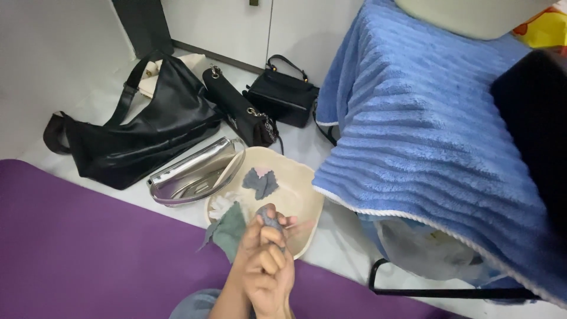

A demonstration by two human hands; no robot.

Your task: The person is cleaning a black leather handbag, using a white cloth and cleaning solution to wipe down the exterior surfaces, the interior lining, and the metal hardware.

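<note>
— Hands? Left hand (251,269) and right hand (273,277) pressed together, grip closed round a small grey cloth (270,217) at the fingertips, just over the near rim of the cream basin (307,198).

— Beyond the basin? Silver bag (192,172) touching its left; black bags (153,127) farther; blue towel (425,130) right.

At the bottom centre of the frame, two bare hands (264,273) with bare forearms; a grey-blue trouser knee (195,306) shows beneath.
</note>
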